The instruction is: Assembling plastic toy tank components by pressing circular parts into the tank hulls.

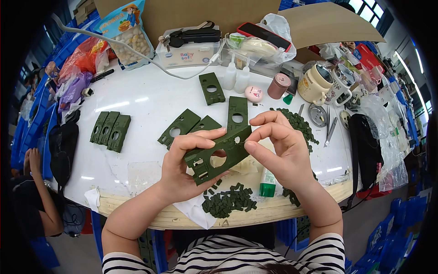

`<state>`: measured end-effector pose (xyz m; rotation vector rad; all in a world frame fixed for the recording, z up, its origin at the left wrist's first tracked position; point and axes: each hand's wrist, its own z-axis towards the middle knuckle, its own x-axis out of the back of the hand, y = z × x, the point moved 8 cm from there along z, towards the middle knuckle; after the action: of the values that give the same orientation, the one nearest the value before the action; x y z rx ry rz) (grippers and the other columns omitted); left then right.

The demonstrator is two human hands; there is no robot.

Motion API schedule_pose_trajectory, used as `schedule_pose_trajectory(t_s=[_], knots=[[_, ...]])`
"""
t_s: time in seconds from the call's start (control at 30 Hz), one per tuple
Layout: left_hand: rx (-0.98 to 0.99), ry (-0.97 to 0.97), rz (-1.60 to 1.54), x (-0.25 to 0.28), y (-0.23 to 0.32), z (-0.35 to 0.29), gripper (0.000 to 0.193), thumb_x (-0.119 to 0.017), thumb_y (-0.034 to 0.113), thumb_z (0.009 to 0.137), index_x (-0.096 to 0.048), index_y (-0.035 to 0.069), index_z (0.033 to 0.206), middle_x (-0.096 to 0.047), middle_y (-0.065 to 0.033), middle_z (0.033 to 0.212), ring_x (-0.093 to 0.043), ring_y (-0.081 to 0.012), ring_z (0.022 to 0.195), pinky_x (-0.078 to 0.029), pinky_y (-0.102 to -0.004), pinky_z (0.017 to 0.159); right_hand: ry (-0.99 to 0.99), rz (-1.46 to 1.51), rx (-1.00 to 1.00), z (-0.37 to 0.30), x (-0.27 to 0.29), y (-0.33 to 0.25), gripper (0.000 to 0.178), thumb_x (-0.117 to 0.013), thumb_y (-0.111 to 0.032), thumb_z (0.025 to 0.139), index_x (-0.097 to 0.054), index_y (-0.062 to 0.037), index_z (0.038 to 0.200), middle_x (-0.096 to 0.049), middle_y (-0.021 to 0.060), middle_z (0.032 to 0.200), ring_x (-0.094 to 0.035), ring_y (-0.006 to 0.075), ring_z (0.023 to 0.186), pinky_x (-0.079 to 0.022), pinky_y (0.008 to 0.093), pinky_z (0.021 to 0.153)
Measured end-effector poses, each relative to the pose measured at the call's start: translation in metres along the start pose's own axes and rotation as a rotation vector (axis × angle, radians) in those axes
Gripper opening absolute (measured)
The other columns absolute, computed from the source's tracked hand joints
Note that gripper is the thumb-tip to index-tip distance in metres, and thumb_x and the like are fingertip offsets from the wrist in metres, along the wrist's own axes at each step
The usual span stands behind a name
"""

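Observation:
My left hand [175,171] grips a dark green plastic toy tank hull piece [235,151] with a large round hole, held tilted above the table. At its upper right end my right hand [285,153] is closed in a pinch, thumb and index fingertips at the edge; anything between them is hidden. Similar hull pieces lie behind it, one standing near the middle [237,107] and another farther back [211,89]. Small dark green parts [228,201] are heaped below my hands, and a second heap [296,125] lies beyond my right hand.
Three more hull pieces [110,131] sit together at left. Two white squeeze bottles [230,75], a pink canister [278,86], mugs [315,84] and tweezers [331,130] stand or lie around the back and right. A green-labelled bottle [268,185] lies near the front edge.

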<state>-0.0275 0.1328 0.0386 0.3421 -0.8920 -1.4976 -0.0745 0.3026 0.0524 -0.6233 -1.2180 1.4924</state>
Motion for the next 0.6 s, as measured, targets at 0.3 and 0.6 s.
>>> schedule_pose_trajectory(t_s=[0.3,0.6], knots=[[-0.018,-0.024,0.013,-0.0029,0.0050,0.0009,0.065,-0.081,-0.002,0.073,-0.036,0.006,0.120,-0.047,-0.0285,0.133,-0.058,-0.0301,0.119,-0.052,-0.0365,0.096,0.013,-0.003,0.010,-0.0013,-0.0032,0.0016,0.012,-0.074,-0.014,0.081,-0.069,-0.0034,0.085,-0.059,0.0102,0.107,-0.056,0.0189,0.103,-0.041,0.0328,0.094],[-0.048,0.058,-0.063,-0.0007,0.0047,0.0005,0.059,-0.079,-0.005,0.073,-0.045,0.005,0.120,-0.051,-0.0241,0.133,-0.068,-0.0231,0.098,-0.058,-0.0309,0.081,0.012,0.011,0.034,-0.0022,-0.0054,0.0013,0.012,-0.073,-0.012,0.081,-0.068,-0.0025,0.085,-0.058,0.0102,0.104,-0.055,0.0175,0.099,-0.042,0.0304,0.090]])
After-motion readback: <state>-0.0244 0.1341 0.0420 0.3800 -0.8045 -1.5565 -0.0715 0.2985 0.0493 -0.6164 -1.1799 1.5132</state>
